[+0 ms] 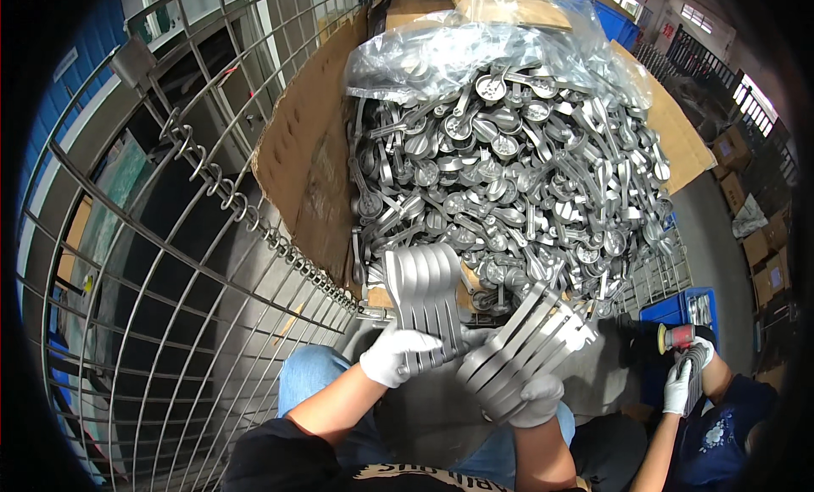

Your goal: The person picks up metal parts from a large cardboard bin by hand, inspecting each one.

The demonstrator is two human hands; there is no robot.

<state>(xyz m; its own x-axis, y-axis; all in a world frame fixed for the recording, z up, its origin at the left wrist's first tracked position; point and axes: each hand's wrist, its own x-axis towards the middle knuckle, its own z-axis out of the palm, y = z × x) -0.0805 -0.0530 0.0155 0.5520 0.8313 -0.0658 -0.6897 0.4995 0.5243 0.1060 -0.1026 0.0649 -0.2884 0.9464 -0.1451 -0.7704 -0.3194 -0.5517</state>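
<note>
1. Mesh panel (288, 250) of steel wire, the largest thing in my feed, fills the 9 o'clock side; a sleeve swung wide that way could snag on its coils.
2. Heap of metal parts (509, 187), at 2 o'clock, lies in a loose tangle. I judge that a bump at its near edge could send pieces sliding toward the person's knees.
3. Cardboard wall (297, 153), between 10 and 11 o'clock, leans outward; weight against it might make it bulge.
4. Clear plastic film (475, 55) drapes the heap's far edge at 1 o'clock, crumpled enough to catch a part.
5. Co-worker (721, 433), at 4 o'clock, holds similar parts and a red round-ended thing; a wide elbow could knock theirs.
6. Fanned stack (530, 343), between 4 and 5 o'clock, tilts with its bars splayed to the upper right; uneven pressure might let an outer piece slip.
7. Upright stack (426, 297), near 6 o'clock, has its rounded ends on top; I cannot tell whether the two stacks touch.
8. Left hand (394, 356), white-gloved, clamps the upright stack's lower end, thumb across; right hand (538, 400) grips the fanned stack's rounded ends, fingers underneath mostly hidden from me. Smooth metal against fabric could slide.
</note>
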